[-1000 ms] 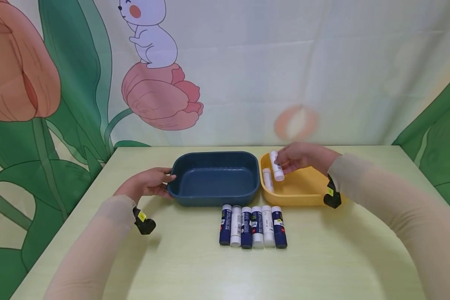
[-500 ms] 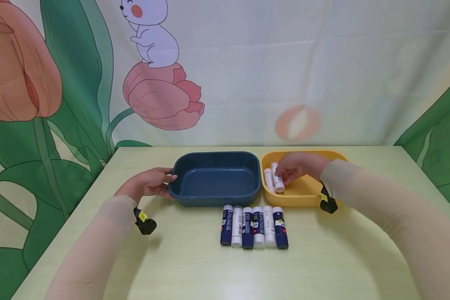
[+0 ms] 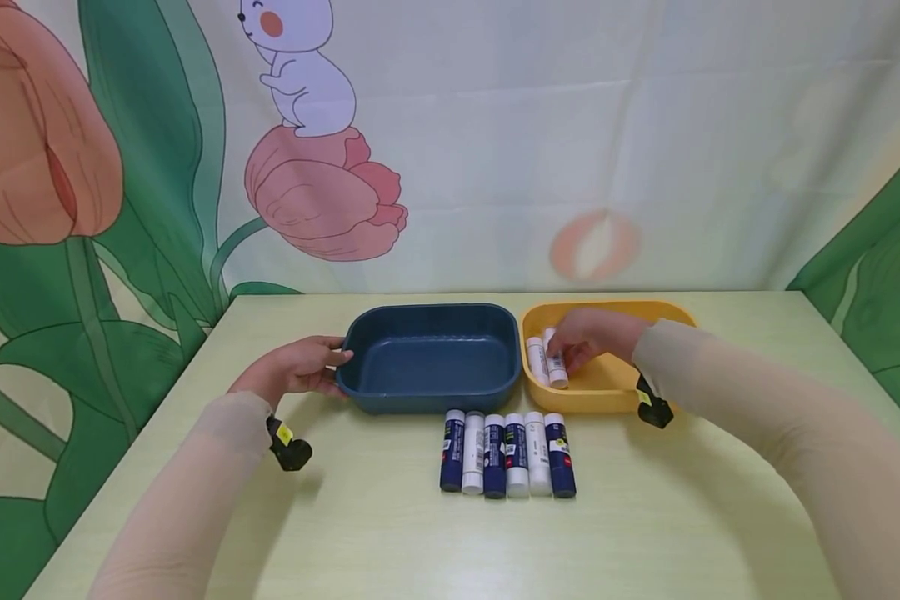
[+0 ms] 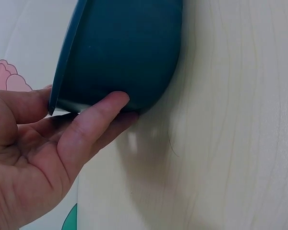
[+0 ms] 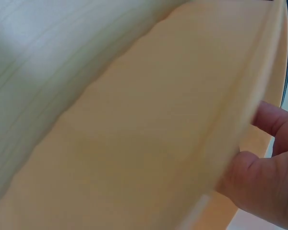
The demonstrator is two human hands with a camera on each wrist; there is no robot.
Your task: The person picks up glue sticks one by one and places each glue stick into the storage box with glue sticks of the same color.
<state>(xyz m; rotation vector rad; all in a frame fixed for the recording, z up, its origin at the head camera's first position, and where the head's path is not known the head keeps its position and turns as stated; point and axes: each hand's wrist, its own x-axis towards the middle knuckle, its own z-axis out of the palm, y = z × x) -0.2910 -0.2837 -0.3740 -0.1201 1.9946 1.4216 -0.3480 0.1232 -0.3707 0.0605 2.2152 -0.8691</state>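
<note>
My left hand (image 3: 303, 367) grips the left end of a dark blue tray (image 3: 427, 403). In the left wrist view the thumb lies at its rim and the fingers rest against the outer wall (image 4: 120, 52). Inside the yellow tray (image 3: 607, 402), at its left end, my right hand (image 3: 596, 332) pinches a white glue stick (image 3: 558, 374). It lies low, beside another white glue stick (image 3: 537, 360). In the right wrist view the yellow wall (image 5: 134, 120) hides the glue stick and most of the fingertips.
Several glue sticks, dark blue (image 3: 452, 450) and white (image 3: 537, 454), lie in a side-by-side row on the pale table (image 3: 390, 533) before the trays. The two trays stand close together. A printed curtain (image 3: 480, 167) hangs behind the table.
My right hand has lowered the white glue stick into the yellow tray, next to the other one. The left hand has stayed on the blue tray.
</note>
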